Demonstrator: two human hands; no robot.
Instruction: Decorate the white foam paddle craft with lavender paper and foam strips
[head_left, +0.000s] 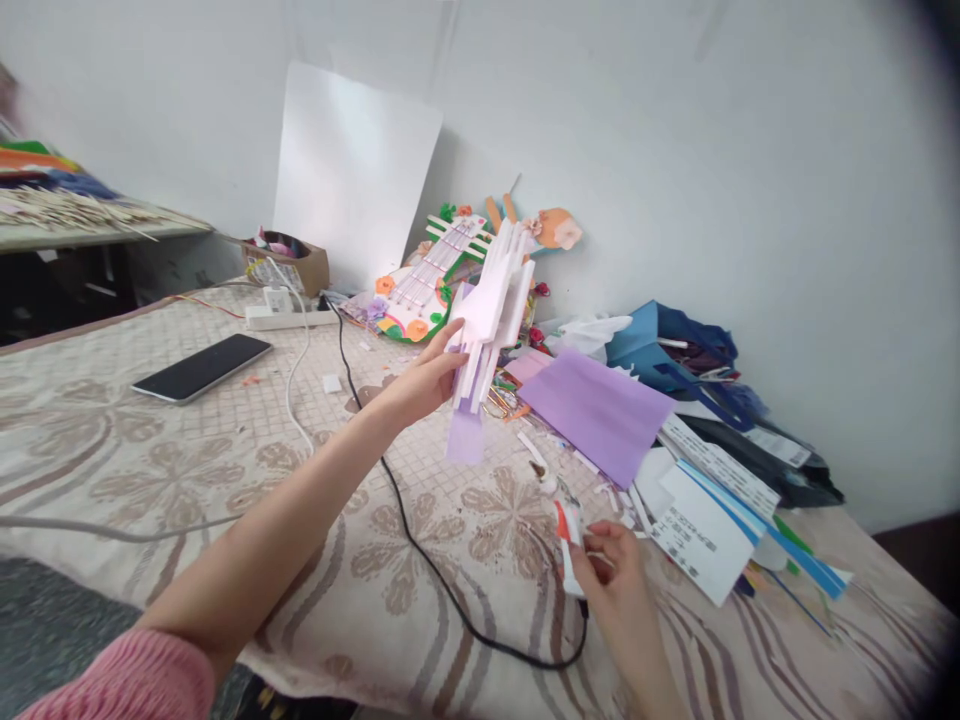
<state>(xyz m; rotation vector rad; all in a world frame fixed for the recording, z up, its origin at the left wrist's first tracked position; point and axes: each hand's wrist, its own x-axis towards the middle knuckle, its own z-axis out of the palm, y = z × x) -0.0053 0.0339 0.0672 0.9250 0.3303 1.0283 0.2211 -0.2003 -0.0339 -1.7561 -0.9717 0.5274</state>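
Observation:
In my left hand (431,380) is a layered white foam-board piece (491,310), held up above the table at a tilt. A strip of purple paper (466,440) hangs from its lower end. My right hand (616,575) is closed around the handle of a white and orange hot glue gun (568,530), low over the cloth. The gun's nozzle points up and away from me, and its black cord (450,600) loops over the tablecloth. Behind the foam piece leans a paper guitar (431,290) with orange and green flowers, partly covered by it.
Purple paper sheets (600,410), white scraps and printed cards (709,535) lie at the right, with a blue bag (652,340) behind. To the left are a black tablet (206,367), a power strip (289,318) and a cardboard box (304,268). A white board (352,165) leans on the wall.

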